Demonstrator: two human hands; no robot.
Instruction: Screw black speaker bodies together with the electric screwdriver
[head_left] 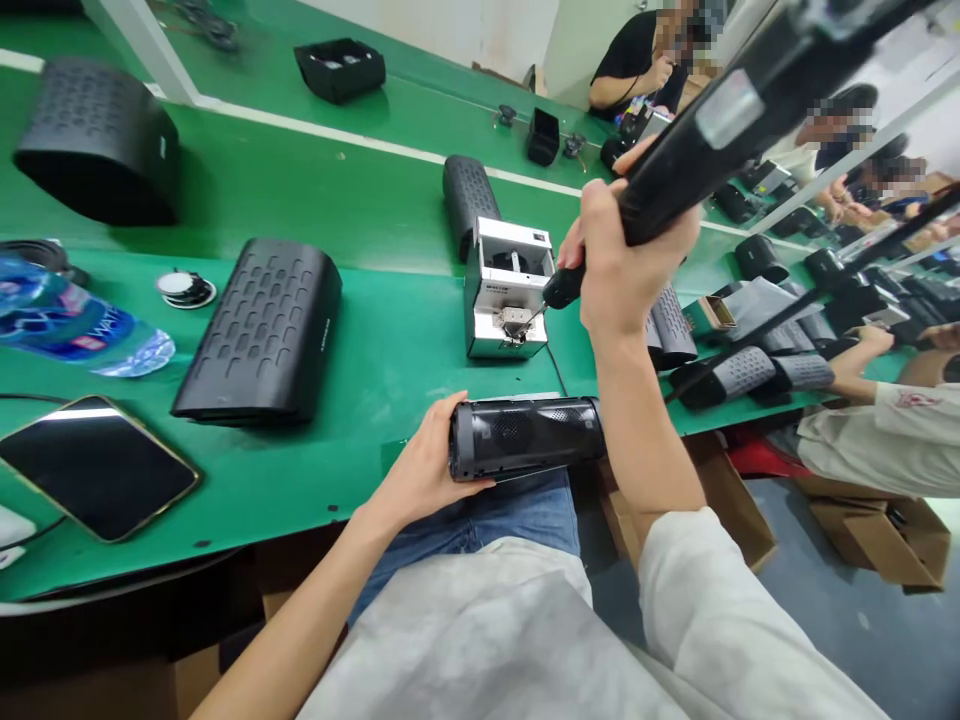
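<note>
My right hand (630, 245) is wrapped round a black electric screwdriver (694, 150). Its bit reaches down to the pick-up point of a silver screw feeder (508, 290), though whether a screw sits on the tip is too small to tell. Near the table's front edge, my left hand (431, 455) grips one end of a black speaker (529, 437), which lies on its side above my lap. Behind the feeder rests a dark speaker with a textured cover (469, 195), and a larger one (262, 330) stands to the left.
On the left lie a phone (97, 465), a water bottle (79, 320) and a small round speaker driver (185, 289). Another large housing (97, 140) is behind them. To the right, several speakers (742, 372) crowd the bench beside a co-worker's arm (862, 375). Cardboard boxes (885, 530) stand on the floor.
</note>
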